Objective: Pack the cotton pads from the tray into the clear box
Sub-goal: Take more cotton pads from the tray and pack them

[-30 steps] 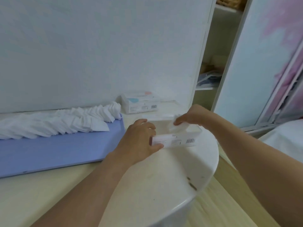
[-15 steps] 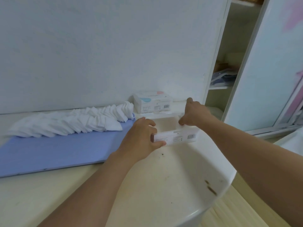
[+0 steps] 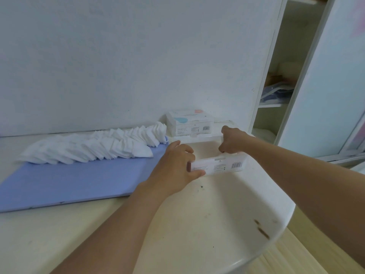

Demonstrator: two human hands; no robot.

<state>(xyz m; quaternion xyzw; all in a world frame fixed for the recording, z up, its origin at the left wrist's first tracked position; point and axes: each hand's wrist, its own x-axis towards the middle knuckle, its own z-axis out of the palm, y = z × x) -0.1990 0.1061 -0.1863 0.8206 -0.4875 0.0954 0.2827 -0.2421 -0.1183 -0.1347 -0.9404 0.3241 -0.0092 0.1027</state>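
head view: only 1 camera, everything below is from it.
clear box (image 3: 217,153): open top, sits on the white surface (image 3: 177,224), long axis left-right, barcode label facing the camera. Can't tell whether any pads are inside.
left hand (image 3: 177,169): holds the box's left end, thumb on the near wall, fingers (image 3: 184,150) curled over the rim.
right hand (image 3: 232,142): at the box's right end, fingers curled down at the near wall's rim. Can't tell if they pinch the wall or hold nothing.
cotton pads (image 3: 94,147): overlapping row along the back edge of the blue tray (image 3: 69,182), long axis left-right, lying left of the box. Nearest pad end is just beside the left hand, well apart from the right.
key relation: pads lie left of both hands, so the left hand is nearer. The right hand would have to cross over the box and the left hand to reach them.
second box (image 3: 189,123): closed pack against the wall, just behind the clear box.
change vs 1.0 s ago: right hand held a white pad over the box then, no pad visible in it now. It now sits at the right rim.
change vs 0.5 s ago: hands and box look the same, only the camera view shifted.
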